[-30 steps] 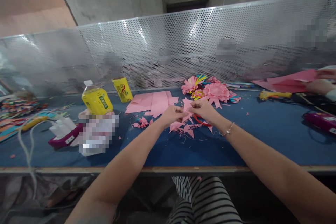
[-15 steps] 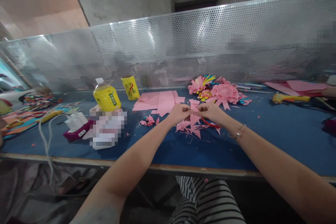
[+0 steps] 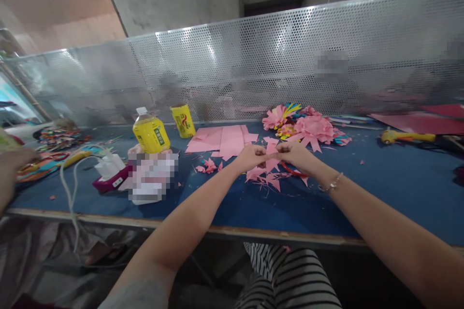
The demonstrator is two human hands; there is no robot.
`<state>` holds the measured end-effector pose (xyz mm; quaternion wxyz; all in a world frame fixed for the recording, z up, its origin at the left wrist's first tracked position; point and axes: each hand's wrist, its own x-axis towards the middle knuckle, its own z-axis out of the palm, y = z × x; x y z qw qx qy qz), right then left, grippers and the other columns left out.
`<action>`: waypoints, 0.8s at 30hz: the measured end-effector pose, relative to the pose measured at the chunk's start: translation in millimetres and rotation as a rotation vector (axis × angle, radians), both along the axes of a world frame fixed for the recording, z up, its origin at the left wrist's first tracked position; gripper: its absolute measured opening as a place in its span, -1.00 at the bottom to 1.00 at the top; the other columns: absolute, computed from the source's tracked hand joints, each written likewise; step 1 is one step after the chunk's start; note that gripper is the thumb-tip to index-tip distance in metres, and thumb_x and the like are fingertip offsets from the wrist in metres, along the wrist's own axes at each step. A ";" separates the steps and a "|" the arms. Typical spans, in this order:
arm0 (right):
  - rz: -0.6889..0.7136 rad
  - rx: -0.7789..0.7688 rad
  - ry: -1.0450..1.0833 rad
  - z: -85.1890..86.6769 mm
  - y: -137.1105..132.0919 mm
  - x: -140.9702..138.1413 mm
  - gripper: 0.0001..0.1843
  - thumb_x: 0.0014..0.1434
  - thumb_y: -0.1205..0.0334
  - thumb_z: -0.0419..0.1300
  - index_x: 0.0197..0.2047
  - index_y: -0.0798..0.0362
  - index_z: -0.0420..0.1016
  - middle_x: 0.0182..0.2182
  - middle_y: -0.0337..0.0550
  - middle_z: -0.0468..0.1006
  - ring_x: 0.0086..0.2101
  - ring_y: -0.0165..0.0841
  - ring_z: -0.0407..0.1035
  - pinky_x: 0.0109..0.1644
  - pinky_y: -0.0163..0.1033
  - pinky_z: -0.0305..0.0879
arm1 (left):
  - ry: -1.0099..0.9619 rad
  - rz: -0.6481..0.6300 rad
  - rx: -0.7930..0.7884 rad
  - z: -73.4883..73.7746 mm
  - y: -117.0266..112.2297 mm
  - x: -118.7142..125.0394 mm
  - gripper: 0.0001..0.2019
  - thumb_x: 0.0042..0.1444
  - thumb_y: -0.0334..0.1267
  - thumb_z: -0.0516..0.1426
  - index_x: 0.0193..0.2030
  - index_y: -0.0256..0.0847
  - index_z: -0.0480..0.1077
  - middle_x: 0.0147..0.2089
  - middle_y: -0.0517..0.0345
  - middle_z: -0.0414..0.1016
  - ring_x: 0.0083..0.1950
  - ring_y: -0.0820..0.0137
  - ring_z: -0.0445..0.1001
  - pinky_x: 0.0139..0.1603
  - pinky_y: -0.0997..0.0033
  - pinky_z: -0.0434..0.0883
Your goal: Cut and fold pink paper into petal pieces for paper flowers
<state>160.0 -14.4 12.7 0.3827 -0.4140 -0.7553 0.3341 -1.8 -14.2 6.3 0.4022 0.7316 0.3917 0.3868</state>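
Between my two hands is a strip of pink paper (image 3: 271, 163), standing roughly lengthwise in front of me. My left hand (image 3: 253, 158) pinches it from the left, and my right hand (image 3: 293, 153) pinches it from the right, with the fingertips meeting across it. Cut pink scraps (image 3: 264, 179) lie on the blue table under the hands. Something with red handles (image 3: 293, 170), partly covered, is beside the scraps below my right hand. Flat pink paper sheets (image 3: 232, 141) are stacked just beyond my left hand.
Pink and multicoloured paper flowers (image 3: 313, 126) sit behind my right hand. A yellow glue gun (image 3: 408, 136) lies at the right. To the left are a yellow-labelled bottle (image 3: 150, 133), a yellow can (image 3: 183, 121) and a purple power strip (image 3: 113, 179). Another person's hand (image 3: 16, 166) is at far left.
My fingertips have come closer together over the pink strip. The other person's hand at the far left has moved further into view. The whole view has shifted slightly.
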 end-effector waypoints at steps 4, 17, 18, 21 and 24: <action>-0.019 0.009 0.044 -2.0 3.2 0.5 -0.66 -0.22 0.03 0.20 -0.62 0.11 0.19 -0.68 -0.36 0.10 -0.63 -0.57 0.00 -0.56 -0.36 -0.04 | -0.017 -0.034 -0.060 1.0 -0.5 2.1 -0.73 -0.13 -0.18 0.14 -0.63 -0.31 0.19 -0.71 0.24 0.31 -0.66 0.58 0.32 -0.54 0.54 0.32; -0.082 0.051 0.203 -13.4 19.9 7.7 -0.67 -0.20 0.02 0.21 -0.60 0.10 0.22 -0.67 -0.33 0.20 -0.63 -0.54 0.07 -0.55 -0.35 0.04 | -0.056 -0.103 -0.164 1.4 -5.5 3.4 -0.82 -0.09 -0.25 0.11 -0.56 -0.32 0.23 -0.64 0.25 0.30 -0.66 0.64 0.27 -0.56 0.56 0.27; -0.088 0.059 0.212 -12.9 19.7 7.4 -0.67 -0.20 0.03 0.21 -0.61 0.10 0.21 -0.67 -0.33 0.20 -0.63 -0.54 0.07 -0.54 -0.35 0.04 | -0.054 -0.093 -0.150 2.5 -6.0 3.6 -0.81 -0.08 -0.26 0.09 -0.57 -0.31 0.20 -0.64 0.28 0.26 -0.68 0.67 0.21 -0.60 0.59 0.23; -0.090 0.060 0.223 -11.8 18.0 5.5 -0.68 -0.19 0.04 0.21 -0.59 0.10 0.22 -0.67 -0.34 0.19 -0.62 -0.54 0.08 -0.53 -0.35 0.05 | 0.000 -0.077 -0.154 4.7 -6.7 3.9 -0.83 -0.03 -0.31 0.03 -0.55 -0.26 0.10 -0.66 0.37 0.13 -0.70 0.69 0.09 -0.65 0.61 0.15; -0.077 0.054 0.198 -12.2 17.5 4.8 -0.67 -0.21 0.03 0.21 -0.59 0.10 0.22 -0.66 -0.33 0.20 -0.61 -0.53 0.09 -0.53 -0.34 0.06 | 0.083 -0.090 -0.157 5.2 -6.6 3.4 -0.84 -0.02 -0.32 0.01 -0.51 -0.22 0.04 -0.64 0.39 0.08 -0.67 0.67 0.10 -0.63 0.61 0.18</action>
